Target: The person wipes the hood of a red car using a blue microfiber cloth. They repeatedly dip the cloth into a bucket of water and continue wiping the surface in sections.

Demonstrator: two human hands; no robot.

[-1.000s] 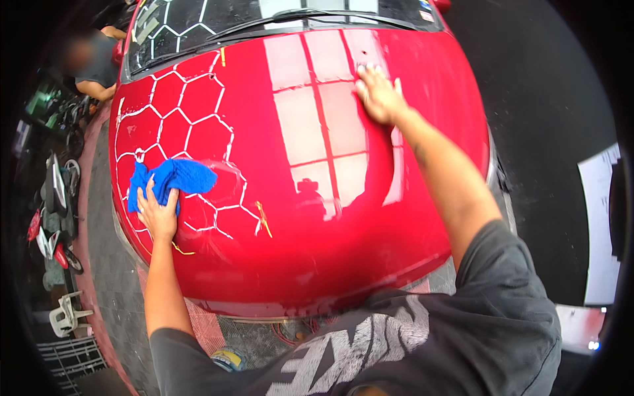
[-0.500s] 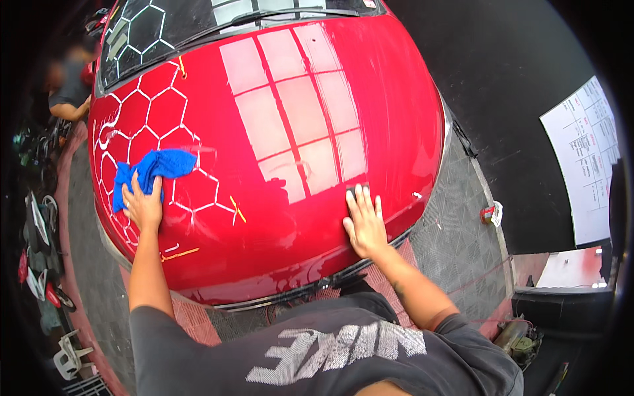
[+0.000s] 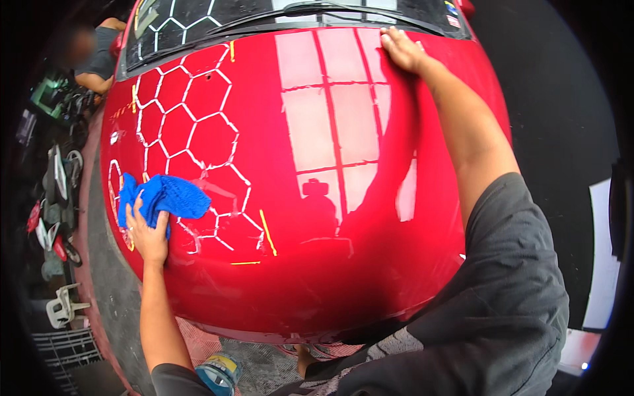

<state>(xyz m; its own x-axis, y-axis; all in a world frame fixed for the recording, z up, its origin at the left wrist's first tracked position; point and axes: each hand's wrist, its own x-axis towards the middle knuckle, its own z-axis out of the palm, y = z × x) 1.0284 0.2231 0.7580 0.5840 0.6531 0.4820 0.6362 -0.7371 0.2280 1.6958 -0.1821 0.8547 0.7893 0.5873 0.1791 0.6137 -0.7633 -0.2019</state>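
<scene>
A glossy red car hood (image 3: 317,264) spreads out in front of me. White hexagon lines (image 3: 198,132) cover its left side, with short strips of yellow tape (image 3: 267,232) around them. My left hand (image 3: 149,237) presses a crumpled blue cloth (image 3: 177,196) on the hood's left part, fingers over its edge. At the far end, close to the windshield, my right hand (image 3: 404,53) lies on the hood with its fingers together. What is beneath its fingers is hidden.
Black wipers (image 3: 317,9) rest at the foot of the windshield. Another person (image 3: 99,59) is at the far left beside the car. A bucket (image 3: 218,375) stands on the floor near my left arm. A white plastic chair (image 3: 65,306) and parked motorbikes are further left.
My right hand has slid from the hood's near edge up to the windshield end; the small dark pad seen under it before no longer shows. My left hand stays on the blue cloth.
</scene>
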